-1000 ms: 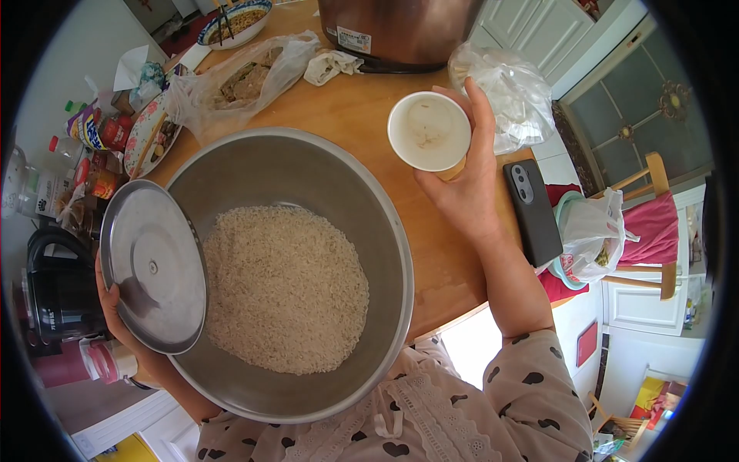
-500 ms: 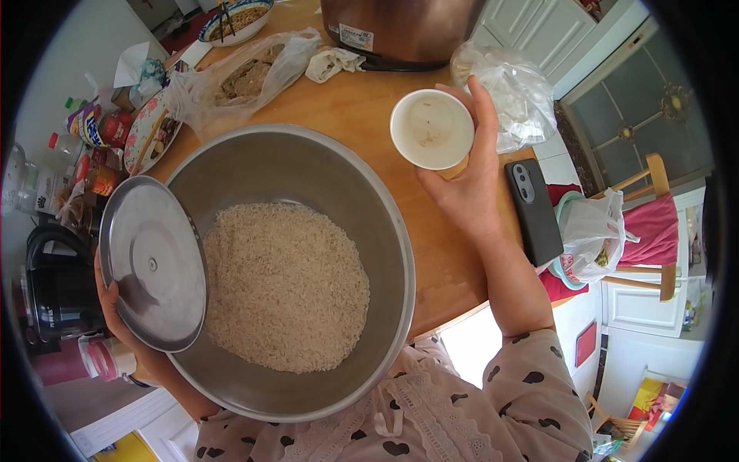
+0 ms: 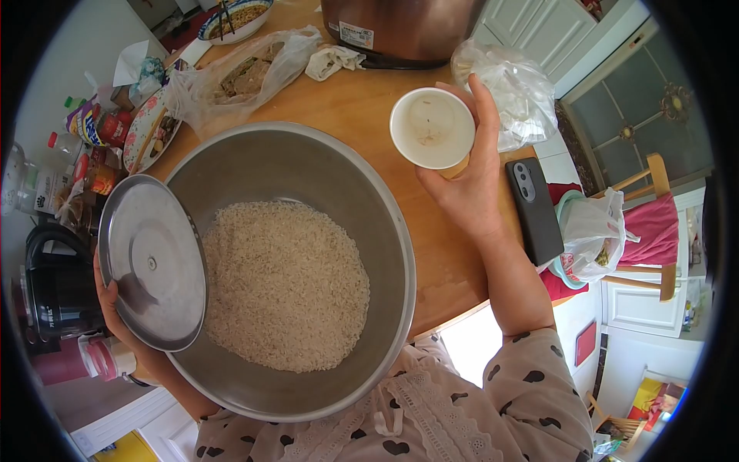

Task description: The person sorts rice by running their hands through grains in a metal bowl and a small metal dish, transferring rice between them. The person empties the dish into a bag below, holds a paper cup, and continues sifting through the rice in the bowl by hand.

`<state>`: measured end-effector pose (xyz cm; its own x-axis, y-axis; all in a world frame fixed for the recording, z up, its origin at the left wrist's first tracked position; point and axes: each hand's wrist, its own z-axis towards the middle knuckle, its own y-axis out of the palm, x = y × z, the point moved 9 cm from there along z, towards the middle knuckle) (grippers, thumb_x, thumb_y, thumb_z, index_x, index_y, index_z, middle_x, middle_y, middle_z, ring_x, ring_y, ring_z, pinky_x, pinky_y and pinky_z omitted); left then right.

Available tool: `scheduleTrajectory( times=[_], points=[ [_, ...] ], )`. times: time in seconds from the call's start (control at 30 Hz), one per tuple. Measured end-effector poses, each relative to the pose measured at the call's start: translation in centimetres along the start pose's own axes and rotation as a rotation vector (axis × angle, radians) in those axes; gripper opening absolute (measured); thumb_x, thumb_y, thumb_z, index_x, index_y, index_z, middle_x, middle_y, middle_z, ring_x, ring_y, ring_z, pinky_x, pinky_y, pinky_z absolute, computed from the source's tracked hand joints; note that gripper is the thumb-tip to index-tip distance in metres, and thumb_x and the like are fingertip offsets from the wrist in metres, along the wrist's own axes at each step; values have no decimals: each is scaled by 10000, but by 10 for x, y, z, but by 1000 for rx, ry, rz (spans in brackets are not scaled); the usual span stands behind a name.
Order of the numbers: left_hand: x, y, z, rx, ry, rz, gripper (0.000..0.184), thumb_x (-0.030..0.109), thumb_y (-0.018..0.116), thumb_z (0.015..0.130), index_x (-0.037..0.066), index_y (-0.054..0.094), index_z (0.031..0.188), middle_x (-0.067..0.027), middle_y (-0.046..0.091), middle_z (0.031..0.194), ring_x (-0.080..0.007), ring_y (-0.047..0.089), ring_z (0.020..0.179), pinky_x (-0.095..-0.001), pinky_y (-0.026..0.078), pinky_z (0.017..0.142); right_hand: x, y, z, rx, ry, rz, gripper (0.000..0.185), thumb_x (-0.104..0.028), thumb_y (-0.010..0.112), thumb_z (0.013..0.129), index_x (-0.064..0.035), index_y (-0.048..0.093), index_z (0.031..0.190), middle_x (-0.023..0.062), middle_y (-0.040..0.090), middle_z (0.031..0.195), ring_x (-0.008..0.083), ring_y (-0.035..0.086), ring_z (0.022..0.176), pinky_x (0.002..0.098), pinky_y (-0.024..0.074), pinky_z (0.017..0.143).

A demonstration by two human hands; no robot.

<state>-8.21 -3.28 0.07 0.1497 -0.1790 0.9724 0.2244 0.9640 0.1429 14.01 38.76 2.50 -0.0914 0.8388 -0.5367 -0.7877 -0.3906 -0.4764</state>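
Observation:
A large steel basin stands in front of me with a mound of uncooked rice in it. My left hand grips the edge of a round metal lid, tilted over the basin's left rim; most of its fingers are hidden behind the lid. To the right of the basin, my right hand is wrapped around a white paper cup. The cup's mouth faces me, and a few small brownish specks show at its bottom.
A black phone lies near the table's right edge. Behind are a big copper-coloured pot, plastic bags and a crumpled cloth. Jars, a floral plate and a black kettle crowd the left.
Almost nothing differs. The lid and the cup stay in my hands in nearly the same places, and the rice looks the same.

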Motion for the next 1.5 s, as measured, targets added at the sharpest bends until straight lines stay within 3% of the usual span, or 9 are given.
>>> scheduleTrajectory(
  times=[0.4, 0.6, 1.1, 1.2, 1.5],
  points=[
    [0, 2, -1, -7, -8, -10, 695, 281, 518, 816, -2, 335, 1424, -194, 439, 1371, -310, 476, 1241, -385, 399, 1032, -2, -1, 1, 9, -17, 44, 1014, 99, 695, 615, -81, 191, 1476, 146, 516, 1284, 273, 516, 1202, 387, 407, 1036],
    [-3, -4, 1, -44, -17, -24, 690, 258, 504, 825, 16, 324, 1445, -187, 414, 1403, -316, 450, 1270, -392, 385, 1052, 8, 10, -3, -93, 150, 86, 1033, 69, 739, 608, -89, 203, 1478, 129, 524, 1212, 265, 533, 1153, 384, 425, 1006],
    [2, 3, -2, 18, -1, 20, 705, 295, 537, 794, -8, 356, 1404, -198, 459, 1345, -314, 496, 1218, -394, 419, 1014, -2, 17, -2, -177, 41, 17, 1009, 121, 721, 610, -63, 218, 1465, 120, 530, 1284, 261, 512, 1216, 364, 397, 1040],
    [1, 2, -1, 8, -2, 30, 714, 296, 545, 786, -11, 357, 1402, -201, 461, 1339, -315, 501, 1212, -392, 427, 1006, -1, 17, -2, -155, 65, 80, 1006, 112, 748, 590, -108, 276, 1451, 90, 546, 1289, 323, 474, 1227, 417, 385, 1044],
    [2, 1, 0, 9, 2, 30, 722, 294, 556, 777, -16, 359, 1399, -201, 469, 1331, -314, 507, 1203, -390, 431, 1001, -5, 16, -1, -139, 23, 81, 989, 128, 733, 595, -111, 289, 1445, 95, 560, 1280, 330, 482, 1228, 421, 394, 1039]
  ],
)
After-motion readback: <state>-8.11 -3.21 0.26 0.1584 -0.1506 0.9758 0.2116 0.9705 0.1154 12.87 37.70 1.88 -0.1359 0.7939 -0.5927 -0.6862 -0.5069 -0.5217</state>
